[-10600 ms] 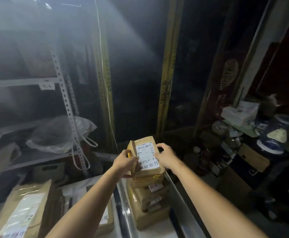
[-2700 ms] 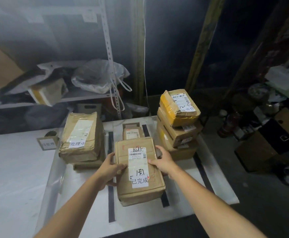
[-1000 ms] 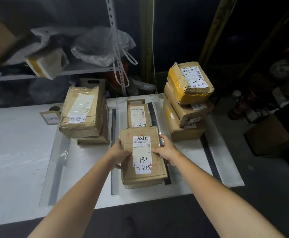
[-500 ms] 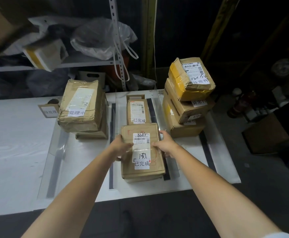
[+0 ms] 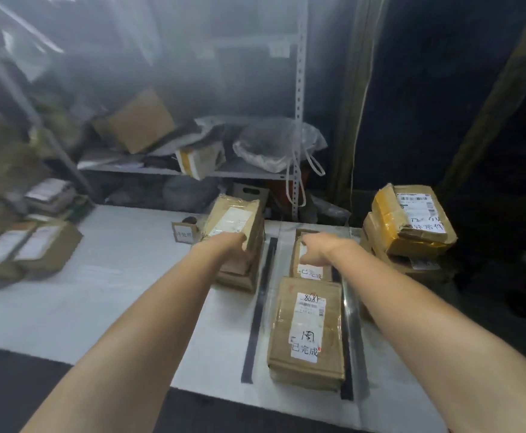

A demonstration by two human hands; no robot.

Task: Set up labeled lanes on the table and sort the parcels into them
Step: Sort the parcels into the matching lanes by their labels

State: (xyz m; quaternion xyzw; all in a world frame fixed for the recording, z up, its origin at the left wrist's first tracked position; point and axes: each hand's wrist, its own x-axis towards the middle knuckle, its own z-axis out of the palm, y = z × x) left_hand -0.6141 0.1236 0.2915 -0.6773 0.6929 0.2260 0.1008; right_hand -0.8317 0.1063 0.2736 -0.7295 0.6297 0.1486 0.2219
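The big brown parcel (image 5: 308, 331) lies flat in the middle lane at the worktop's (image 5: 114, 276) near edge, label up, between two black tape strips (image 5: 259, 307). Both hands are past it, well clear, and nothing touches it. The right hand (image 5: 318, 247) hovers over the smaller parcel (image 5: 311, 271) just behind, wrist bent, fingers drooping loosely toward its label with no grip on show. Whether the fingertips actually touch the paper is too blurred to call.

The left hand (image 5: 224, 242) is out at the left stack (image 5: 235, 223), right up against the near end of the tilted top parcel. Its fingers vanish behind the box edge, so there's no telling whether it grips or merely touches.

Beside that stack a small label card (image 5: 184, 234) stands, its writing unreadable. To the right is another stack (image 5: 410, 226), with a yellow-taped parcel on top. Far left, more parcels (image 5: 33, 248) are smeared by motion blur. Behind the worktop a metal shelf (image 5: 161, 170) holds a plastic bag (image 5: 274, 145) and boxes, all hazy.
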